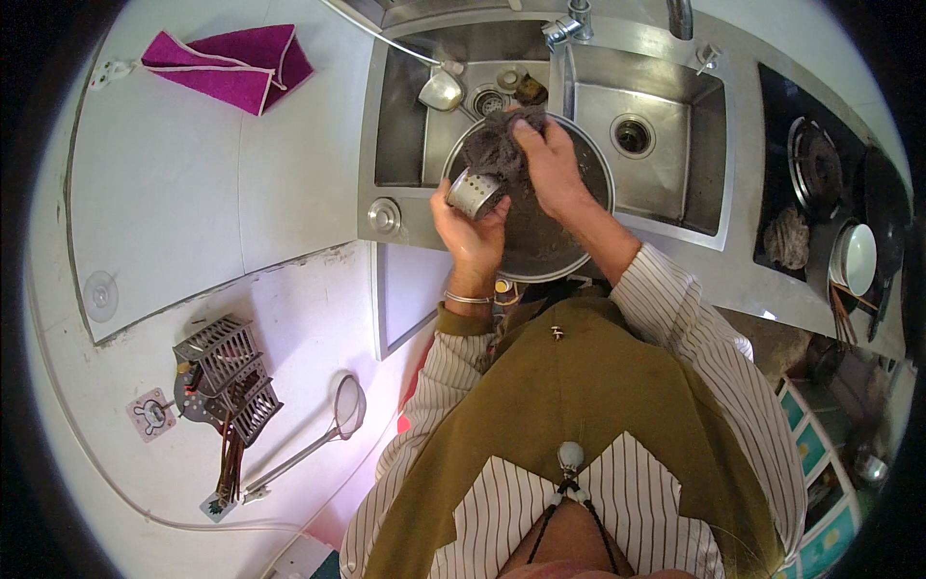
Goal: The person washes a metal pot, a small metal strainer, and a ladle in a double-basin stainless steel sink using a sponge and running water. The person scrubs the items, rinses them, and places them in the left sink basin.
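Observation:
My left hand [472,230] grips a small metal cylinder with punched holes [474,194], which looks like a sink strainer basket, tilted over a large round pot [546,250]. A dark, wet-looking cloth [499,148] is bunched in my right hand [551,163], close above the cylinder's upper end. Whether cloth and cylinder touch is hard to tell. The pot sits across the front of the left sink basin [398,116], and murky brown liquid seems to be inside it. Behind the hands lie a metal ladle or spatula head [441,91] and a brown scrubber-like lump [532,90].
A chrome faucet [571,25] rises behind the divider to the right basin [665,174]. A round metal sink stopper [384,216] rests on the left counter edge. At right, a cooktop [785,94] carries a crumpled rag [787,239], with white bowls [859,257] and chopsticks [843,315] nearby.

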Demonstrator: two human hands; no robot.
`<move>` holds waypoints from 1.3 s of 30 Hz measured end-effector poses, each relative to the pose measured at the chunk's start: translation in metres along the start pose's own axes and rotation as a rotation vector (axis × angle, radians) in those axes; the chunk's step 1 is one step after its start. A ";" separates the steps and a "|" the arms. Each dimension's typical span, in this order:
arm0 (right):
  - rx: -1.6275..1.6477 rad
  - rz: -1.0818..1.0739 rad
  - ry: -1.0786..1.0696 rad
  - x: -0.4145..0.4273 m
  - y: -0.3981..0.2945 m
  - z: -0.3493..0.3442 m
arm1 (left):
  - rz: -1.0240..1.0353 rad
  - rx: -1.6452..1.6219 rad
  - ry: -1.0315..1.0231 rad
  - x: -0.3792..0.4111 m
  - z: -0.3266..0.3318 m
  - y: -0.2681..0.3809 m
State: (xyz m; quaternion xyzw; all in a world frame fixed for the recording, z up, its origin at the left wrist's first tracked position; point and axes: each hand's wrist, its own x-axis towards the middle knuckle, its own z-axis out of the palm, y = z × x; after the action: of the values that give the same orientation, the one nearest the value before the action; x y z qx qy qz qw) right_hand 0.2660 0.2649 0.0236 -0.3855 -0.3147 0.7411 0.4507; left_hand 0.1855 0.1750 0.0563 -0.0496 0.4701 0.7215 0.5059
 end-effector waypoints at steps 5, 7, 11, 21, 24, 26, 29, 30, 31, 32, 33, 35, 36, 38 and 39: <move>0.227 -0.148 -0.121 -0.013 -0.057 0.005 | 0.118 0.360 0.095 0.004 -0.015 0.003; 0.055 -0.245 -0.129 -0.018 -0.076 0.007 | 0.116 0.302 0.053 -0.001 -0.008 0.004; -0.458 -0.382 -0.229 -0.033 -0.043 0.002 | 0.161 0.262 -0.169 -0.003 0.002 -0.001; -0.381 -0.185 -0.086 -0.005 -0.009 -0.015 | 0.050 0.190 -0.213 -0.010 0.000 0.002; -0.068 0.026 -0.006 -0.007 -0.031 -0.017 | 0.098 0.172 -0.288 -0.005 -0.005 0.006; -0.154 -0.137 -0.130 -0.014 -0.040 -0.013 | 0.077 0.164 -0.295 0.000 -0.006 0.008; -0.609 -0.754 -0.313 -0.028 -0.043 0.002 | 0.030 0.198 -0.323 0.002 -0.011 0.003; -0.700 -0.752 -0.348 -0.034 -0.044 0.005 | 0.013 0.219 -0.336 0.001 -0.012 0.001; -0.791 -0.749 -0.384 -0.038 -0.045 0.006 | 0.011 0.217 -0.337 0.001 -0.013 0.000; -0.775 -0.716 -0.384 -0.036 -0.043 0.005 | 0.010 0.215 -0.337 0.001 -0.015 -0.001; -0.758 -0.680 -0.383 -0.033 -0.036 0.003 | 0.006 0.214 -0.336 0.000 -0.016 -0.002; -0.658 -0.568 -0.386 -0.026 -0.026 0.001 | -0.009 0.191 -0.312 0.000 -0.013 -0.003; -0.576 -0.492 -0.392 -0.023 -0.024 0.003 | -0.017 0.190 -0.309 0.002 -0.015 -0.003; -0.472 -0.347 -0.372 -0.012 -0.017 0.000 | -0.002 0.304 -0.313 0.003 -0.017 -0.002; -0.460 -0.337 -0.294 -0.007 -0.014 -0.003 | -0.066 0.279 -0.275 -0.001 -0.012 0.002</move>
State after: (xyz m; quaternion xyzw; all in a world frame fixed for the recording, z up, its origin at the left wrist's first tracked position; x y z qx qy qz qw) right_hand 0.2764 0.2650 0.0359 -0.3088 -0.5951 0.6132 0.4178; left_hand 0.1791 0.1658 0.0515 0.1048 0.4903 0.6322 0.5907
